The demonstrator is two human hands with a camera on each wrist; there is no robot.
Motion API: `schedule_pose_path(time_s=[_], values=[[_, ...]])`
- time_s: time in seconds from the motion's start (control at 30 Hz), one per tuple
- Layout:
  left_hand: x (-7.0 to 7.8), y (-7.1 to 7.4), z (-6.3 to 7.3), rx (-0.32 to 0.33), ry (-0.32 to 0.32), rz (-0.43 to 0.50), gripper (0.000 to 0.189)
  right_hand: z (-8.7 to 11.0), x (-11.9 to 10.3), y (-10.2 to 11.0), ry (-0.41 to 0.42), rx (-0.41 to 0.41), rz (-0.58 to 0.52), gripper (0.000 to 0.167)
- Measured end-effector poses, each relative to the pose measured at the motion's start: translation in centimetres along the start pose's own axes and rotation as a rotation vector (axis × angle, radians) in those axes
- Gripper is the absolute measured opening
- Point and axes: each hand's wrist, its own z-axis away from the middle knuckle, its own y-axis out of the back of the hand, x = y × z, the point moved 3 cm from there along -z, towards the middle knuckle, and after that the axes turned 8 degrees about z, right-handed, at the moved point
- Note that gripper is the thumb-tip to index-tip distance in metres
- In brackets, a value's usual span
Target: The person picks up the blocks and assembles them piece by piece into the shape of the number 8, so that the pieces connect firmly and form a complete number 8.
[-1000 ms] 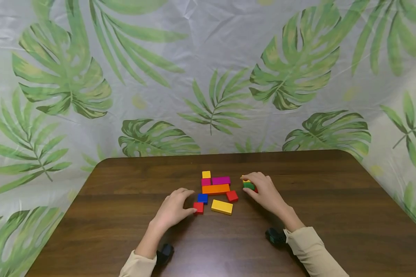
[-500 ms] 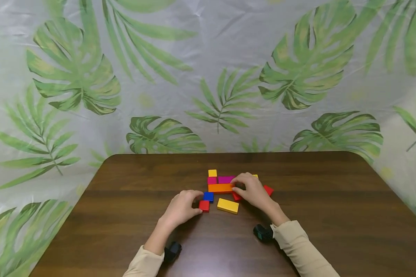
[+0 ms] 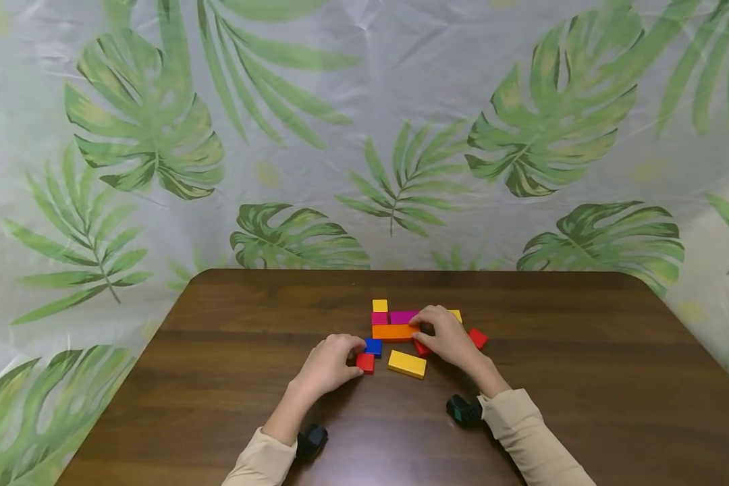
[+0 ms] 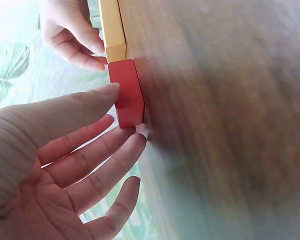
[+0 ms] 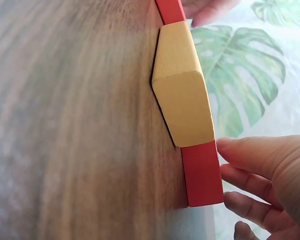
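My left hand (image 3: 328, 364) is at the left side of a red block (image 3: 366, 364) and a blue block (image 3: 373, 347), which lie one behind the other. Its thumb presses the red block (image 4: 127, 80) in the left wrist view, with the index fingertip on the far side. My right hand (image 3: 449, 334) pinches the right end of a long orange block (image 3: 395, 332) between thumb and index finger. Under that hand a second red block (image 3: 422, 347) is partly covered. A long yellow block (image 3: 407, 364) lies between the hands, large in the right wrist view.
Behind the orange block lie a purple block (image 3: 404, 316), a pink block (image 3: 379, 318) and a small yellow block (image 3: 379, 305). Right of my right hand are another yellow block (image 3: 456, 315) and a red block (image 3: 478, 339). A leaf-patterned cloth (image 3: 413, 135) hangs behind the brown table (image 3: 267, 297).
My right hand has left the green and yellow blocks at the right and moved left onto the orange block's end. The left index finger has come closer to the blue block. The head view has shifted.
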Motion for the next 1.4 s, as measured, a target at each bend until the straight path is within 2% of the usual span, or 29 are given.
schedule_pose_path(time_s=[0.23,0.47,0.73,0.93,1.07,1.23,1.4], values=[[-0.2,-0.1,0.1,0.007,0.005,0.003,0.034,-0.2,0.0,-0.1,-0.005,-0.039,0.003,0.015],[-0.3,0.1,-0.1,0.004,0.004,0.008,0.034,-0.7,0.1,0.2,-0.052,-0.105,-0.006,0.023],[-0.2,0.4,-0.3,0.015,0.004,0.008,0.036,-0.9,0.2,1.3,-0.040,-0.146,0.027,0.022],[-0.2,0.1,-0.1,-0.002,0.016,0.007,0.030,-0.3,0.4,1.5,-0.020,-0.198,0.082,0.022],[-0.2,-0.2,-0.2,-0.011,0.019,0.008,0.027,0.1,0.7,1.7,0.015,-0.191,0.110,0.021],[-0.1,-0.2,-0.2,-0.010,0.009,0.010,0.026,0.4,1.1,1.9,0.011,-0.171,0.106,0.020],[0.0,0.0,0.2,-0.020,0.025,0.023,0.028,0.7,1.2,1.9,0.007,-0.136,0.086,0.019]])
